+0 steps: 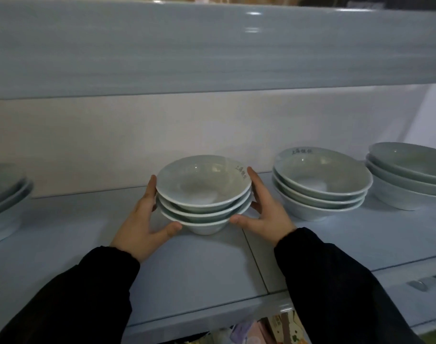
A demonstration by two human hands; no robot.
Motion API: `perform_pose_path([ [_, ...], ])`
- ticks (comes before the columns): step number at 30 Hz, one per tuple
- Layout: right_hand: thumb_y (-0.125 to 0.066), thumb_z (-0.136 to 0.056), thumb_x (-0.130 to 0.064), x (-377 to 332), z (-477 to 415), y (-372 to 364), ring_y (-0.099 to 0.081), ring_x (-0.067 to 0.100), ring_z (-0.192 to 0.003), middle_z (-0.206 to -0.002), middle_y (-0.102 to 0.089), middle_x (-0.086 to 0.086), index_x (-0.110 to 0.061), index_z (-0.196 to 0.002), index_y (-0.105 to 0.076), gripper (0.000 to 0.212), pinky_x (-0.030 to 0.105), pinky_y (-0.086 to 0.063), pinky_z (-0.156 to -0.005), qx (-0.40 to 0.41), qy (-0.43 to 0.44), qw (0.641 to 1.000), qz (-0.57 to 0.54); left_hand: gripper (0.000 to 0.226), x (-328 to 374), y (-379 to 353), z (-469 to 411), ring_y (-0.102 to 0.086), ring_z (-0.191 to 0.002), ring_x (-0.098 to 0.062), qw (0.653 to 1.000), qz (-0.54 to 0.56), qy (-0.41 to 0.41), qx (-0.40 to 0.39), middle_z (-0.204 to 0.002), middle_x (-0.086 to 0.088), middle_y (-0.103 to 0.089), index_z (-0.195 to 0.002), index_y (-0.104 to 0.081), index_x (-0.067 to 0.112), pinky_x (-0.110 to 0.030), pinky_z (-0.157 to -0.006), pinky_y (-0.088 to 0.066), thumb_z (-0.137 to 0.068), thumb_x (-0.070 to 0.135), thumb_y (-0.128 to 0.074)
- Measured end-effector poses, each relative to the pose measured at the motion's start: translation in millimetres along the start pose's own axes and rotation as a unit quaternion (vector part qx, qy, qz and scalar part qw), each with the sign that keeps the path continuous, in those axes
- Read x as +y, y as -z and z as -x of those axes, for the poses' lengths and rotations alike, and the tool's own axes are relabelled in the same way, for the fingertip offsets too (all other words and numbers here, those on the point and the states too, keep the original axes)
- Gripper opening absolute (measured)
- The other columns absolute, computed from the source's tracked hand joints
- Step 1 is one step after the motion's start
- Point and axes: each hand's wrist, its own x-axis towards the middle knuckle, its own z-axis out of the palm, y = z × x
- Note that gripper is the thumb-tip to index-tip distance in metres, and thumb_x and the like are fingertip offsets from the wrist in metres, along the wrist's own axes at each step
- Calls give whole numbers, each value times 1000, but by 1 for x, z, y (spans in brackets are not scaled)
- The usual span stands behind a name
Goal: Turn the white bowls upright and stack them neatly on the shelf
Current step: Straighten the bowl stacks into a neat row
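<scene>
White bowls [204, 194] stand upright in a stack of three at the middle of the frame, on the pale shelf [199, 269] and close to its back. The left hand [142, 219] lies flat against the stack's left side and the right hand [264, 212] against its right. On both, the fingers are stretched out along the rims and the thumbs reach towards the lowest bowl's foot. Neither hand is closed round anything. The stack hides part of the right hand's fingers. Dark lettering on the top bowl's inner rim is too blurred to read.

A second stack [321, 184] of three upright bowls sits just right of centre. At the right edge a third stack [408, 175] is cut off by the frame. At the left edge a fourth stack [6, 192] is blurred and only partly in view. Black sleeves [87, 294] cover both forearms.

The shelf is glossy, with a thin seam running from the stack towards the lower edge. Behind it is a plain white back panel [112, 140], and an upper shelf board [212, 45] fills the top of the frame. Coloured items [261, 328] below the shelf's front edge are hard to make out.
</scene>
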Motion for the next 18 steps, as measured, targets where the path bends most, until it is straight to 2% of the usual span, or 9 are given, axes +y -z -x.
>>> perform_pose_path([
  [4,-83,-68,-52,-4,0,0,-30,-4,-142,-157,-29,-21,-56,-143,-15,102,20,-33,-113,4,16,1000,2,112,0,3,3,-37,-142,-7,1000,-30,8,2,-161,13,-24,-152,4,53,-46,-115,-37,-68,80,-65],
  [7,-78,-70,-59,-1,0,0,-24,2,-148,-161,-25,-13,-52,-146,-14,100,32,-27,-120,11,25,1000,13,110,7,4,10,-30,-146,-5,997,-73,27,1,-159,30,-15,-153,2,51,-46,-117,-34,-69,84,-60],
  [8,-74,-72,-62,1,0,0,-21,5,-149,-163,-22,-10,-48,-148,-14,98,34,-24,-122,12,26,999,19,108,12,4,13,-27,-147,-5,995,-96,36,3,-160,28,-13,-153,-1,49,-44,-118,-32,-69,86,-57],
  [10,-63,-75,-67,2,0,1,-16,4,-150,-164,-20,-5,-38,-153,-20,94,20,-18,-120,19,30,999,40,107,24,2,22,-27,-148,-9,988,-135,66,22,-163,15,-18,-155,-7,41,-34,-120,-25,-69,87,-51],
  [12,-53,-78,-70,-1,0,3,-15,0,-148,-164,-22,-2,-30,-155,-28,91,3,-13,-111,38,39,996,67,107,36,2,34,-30,-146,-13,979,-167,103,48,-162,5,-25,-157,-14,30,-23,-114,-23,-70,82,-46],
  [13,-50,-79,-71,-3,0,3,-15,-2,-147,-164,-23,-1,-29,-155,-30,89,1,-13,-108,44,44,995,75,105,43,3,42,-31,-146,-14,975,-180,118,56,-162,4,-26,-157,-15,30,-21,-112,-23,-70,81,-43],
  [15,-47,-80,-70,-7,2,3,-14,-1,-147,-164,-21,0,-29,-154,-33,86,9,-14,-110,45,57,993,89,100,56,9,57,-29,-146,-13,967,-206,132,69,-161,4,-27,-157,-15,33,-20,-111,-21,-72,80,-40],
  [18,-48,-81,-65,-18,4,0,-15,10,-151,-163,-24,2,-30,-150,-39,78,24,-17,-115,35,103,988,107,96,74,26,80,-26,-147,-14,955,-239,146,99,-161,1,-28,-157,-19,29,-19,-112,-17,-76,76,-42],
])
